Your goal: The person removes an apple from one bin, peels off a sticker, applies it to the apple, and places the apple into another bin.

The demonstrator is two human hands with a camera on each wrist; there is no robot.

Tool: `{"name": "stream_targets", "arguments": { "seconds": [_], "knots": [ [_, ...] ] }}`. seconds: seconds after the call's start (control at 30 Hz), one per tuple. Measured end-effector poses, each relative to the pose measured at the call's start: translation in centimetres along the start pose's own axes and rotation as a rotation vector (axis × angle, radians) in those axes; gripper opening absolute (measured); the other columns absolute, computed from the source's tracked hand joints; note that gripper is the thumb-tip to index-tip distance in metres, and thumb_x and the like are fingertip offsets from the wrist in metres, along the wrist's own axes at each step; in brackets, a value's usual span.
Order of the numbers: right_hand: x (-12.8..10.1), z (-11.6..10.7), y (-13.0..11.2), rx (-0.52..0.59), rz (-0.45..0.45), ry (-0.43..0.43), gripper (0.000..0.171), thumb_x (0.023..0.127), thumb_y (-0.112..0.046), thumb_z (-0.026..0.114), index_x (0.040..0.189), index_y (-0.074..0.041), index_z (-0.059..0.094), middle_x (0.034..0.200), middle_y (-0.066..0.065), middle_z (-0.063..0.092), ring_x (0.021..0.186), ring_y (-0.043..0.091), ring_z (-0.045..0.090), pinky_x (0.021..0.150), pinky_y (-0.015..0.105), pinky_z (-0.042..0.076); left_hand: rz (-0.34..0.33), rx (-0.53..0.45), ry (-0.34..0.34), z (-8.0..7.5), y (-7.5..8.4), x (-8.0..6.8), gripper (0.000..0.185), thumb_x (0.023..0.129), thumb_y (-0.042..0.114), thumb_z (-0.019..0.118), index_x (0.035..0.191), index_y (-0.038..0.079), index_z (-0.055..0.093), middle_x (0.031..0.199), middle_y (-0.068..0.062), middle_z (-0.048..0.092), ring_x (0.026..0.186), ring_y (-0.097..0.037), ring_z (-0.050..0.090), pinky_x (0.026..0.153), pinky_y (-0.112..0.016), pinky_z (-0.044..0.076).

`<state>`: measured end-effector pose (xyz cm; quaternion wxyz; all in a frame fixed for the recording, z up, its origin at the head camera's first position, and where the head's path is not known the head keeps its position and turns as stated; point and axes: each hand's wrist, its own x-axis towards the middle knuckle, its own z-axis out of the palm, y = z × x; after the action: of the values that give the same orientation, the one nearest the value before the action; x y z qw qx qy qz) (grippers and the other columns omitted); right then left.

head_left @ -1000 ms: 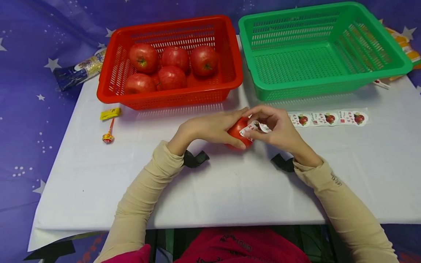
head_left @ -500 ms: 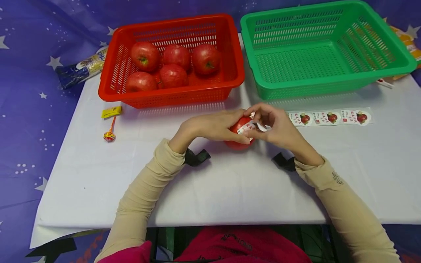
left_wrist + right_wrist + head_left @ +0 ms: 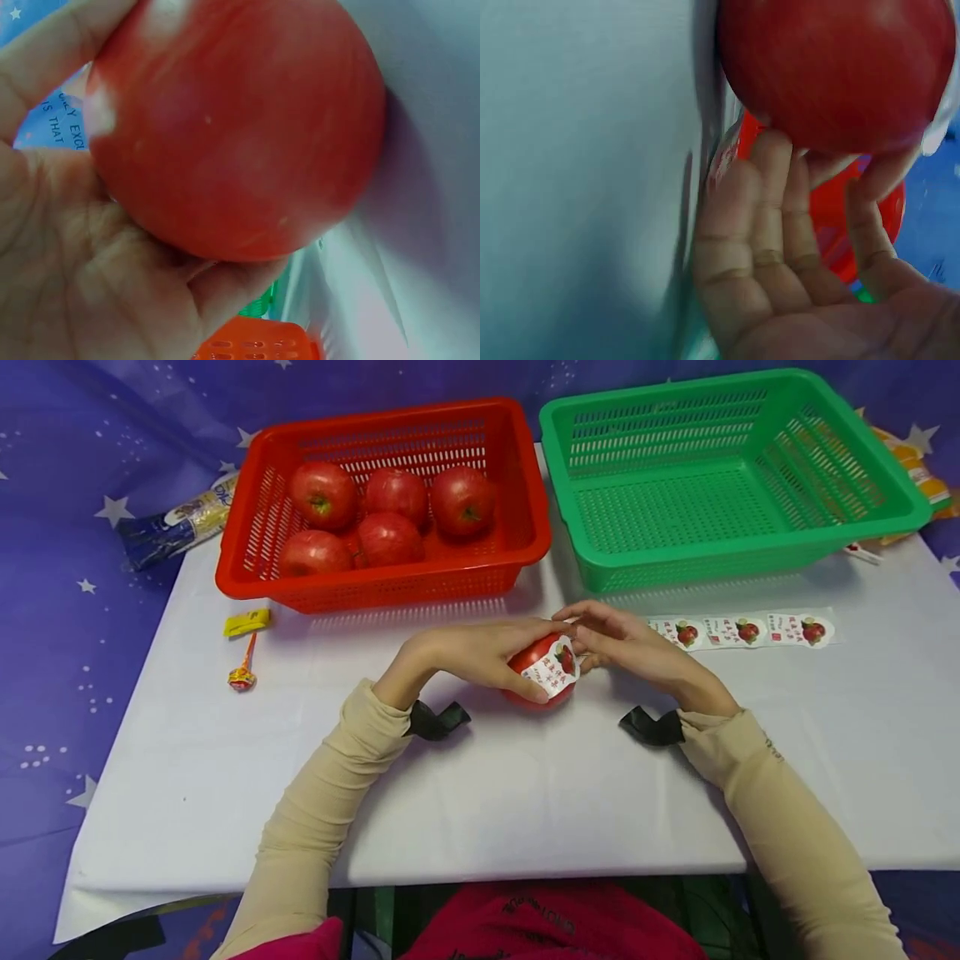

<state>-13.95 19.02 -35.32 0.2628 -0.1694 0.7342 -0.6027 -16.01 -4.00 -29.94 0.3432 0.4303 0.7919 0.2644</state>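
The left hand curves its thumb and fingers round an apple in front of the red basket, near its right end, while the right hand grips nothing, its loosely extended fingertips at the apple's right side. A label lies across the apple's upper face, so the step in hand looks like sticking it down, and the next move seems to call for smoothing its edges. Farther out, a label strip lies in front and to the right of the red basket, the green basket just right of it.
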Motion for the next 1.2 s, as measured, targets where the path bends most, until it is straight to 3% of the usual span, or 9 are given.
{"name": "stream_targets", "arguments": {
  "seconds": [0.07, 0.2, 0.4, 0.5, 0.63, 0.77, 0.9, 1.2],
  "knots": [
    [0.1, 0.9, -0.4, -0.091, -0.041, 0.001, 0.052, 0.092, -0.019, 0.064, 0.138, -0.008, 0.041, 0.124, 0.007, 0.056, 0.102, 0.017, 0.059, 0.085, 0.027, 0.051, 0.0, -0.005, -0.009, 0.0, 0.1, -0.1, 0.085, 0.087, 0.03, 0.069, 0.153, 0.007, 0.02, 0.146, -0.006, 0.039, 0.125, -0.016, 0.042, 0.105, -0.027, 0.037],
    [0.4, 2.2, -0.7, -0.19, -0.071, 0.033, 0.066, 0.081, -0.016, 0.076, 0.137, -0.012, 0.043, 0.121, 0.005, 0.059, 0.101, 0.017, 0.058, 0.083, 0.024, 0.049, 0.004, -0.041, -0.036, 0.0, 0.2, -0.2, 0.089, 0.086, 0.026, 0.071, 0.154, 0.007, 0.017, 0.152, -0.007, 0.03, 0.132, -0.017, 0.037, 0.107, -0.027, 0.036],
    [0.2, 1.1, 0.0, -0.081, -0.068, 0.024, 0.046, 0.092, -0.019, 0.064, 0.134, -0.007, 0.05, 0.111, -0.005, 0.064, 0.093, 0.011, 0.062, 0.082, 0.026, 0.05, 0.049, -0.107, -0.042, 0.2, 0.2, 0.0, 0.082, 0.084, 0.02, 0.072, 0.151, 0.007, 0.026, 0.15, -0.008, 0.033, 0.125, -0.019, 0.042, 0.1, -0.026, 0.041],
    [0.3, 0.6, 0.3, -0.018, -0.027, 0.019, 0.043, 0.096, -0.016, 0.058, 0.135, -0.001, 0.049, 0.108, -0.008, 0.065, 0.087, 0.011, 0.064, 0.079, 0.026, 0.053, 0.041, -0.105, -0.034, 0.1, 0.2, 0.0, 0.082, 0.083, 0.02, 0.074, 0.15, 0.008, 0.028, 0.144, -0.008, 0.039, 0.12, -0.018, 0.045, 0.098, -0.026, 0.041],
    [0.3, 0.3, 0.5, 0.015, -0.006, 0.027, 0.043, 0.096, -0.015, 0.058, 0.134, 0.004, 0.051, 0.11, -0.012, 0.067, 0.092, 0.007, 0.066, 0.082, 0.024, 0.053, 0.037, -0.079, -0.042, 0.1, 0.1, -0.3, 0.09, 0.08, 0.019, 0.077, 0.152, 0.008, 0.023, 0.145, -0.008, 0.04, 0.12, -0.017, 0.044, 0.1, -0.026, 0.039],
    [0.4, 0.3, 0.5, 0.02, -0.1, -0.093, 0.057, 0.089, -0.015, 0.067, 0.139, 0.002, 0.045, 0.121, -0.008, 0.064, 0.105, 0.01, 0.062, 0.088, 0.023, 0.051, 0.077, -0.091, -0.062, 0.1, -0.1, -0.3, 0.089, 0.079, 0.015, 0.077, 0.152, 0.009, 0.026, 0.152, -0.009, 0.032, 0.123, -0.02, 0.043, 0.096, -0.026, 0.043],
    [0.4, 0.4, 0.6, 0.075, -0.155, -0.205, 0.07, 0.084, -0.008, 0.073, 0.143, 0.001, 0.038, 0.127, 0.0, 0.06, 0.107, 0.016, 0.062, 0.088, 0.027, 0.052, 0.103, -0.097, -0.077, 0.1, -0.2, -0.2, 0.086, 0.079, 0.014, 0.077, 0.151, 0.01, 0.029, 0.154, -0.008, 0.028, 0.122, -0.02, 0.044, 0.093, -0.025, 0.045],
    [0.2, -0.4, 1.1, -0.064, -0.175, -0.105, 0.05, 0.09, -0.008, 0.065, 0.139, -0.007, 0.051, 0.135, -0.006, 0.059, 0.113, 0.01, 0.06, 0.089, 0.024, 0.049, 0.131, -0.118, -0.076, 0.1, -0.5, -0.1, 0.082, 0.078, 0.013, 0.078, 0.148, 0.011, 0.035, 0.149, -0.007, 0.037, 0.122, -0.018, 0.045, 0.096, -0.026, 0.044]
  ]
}}
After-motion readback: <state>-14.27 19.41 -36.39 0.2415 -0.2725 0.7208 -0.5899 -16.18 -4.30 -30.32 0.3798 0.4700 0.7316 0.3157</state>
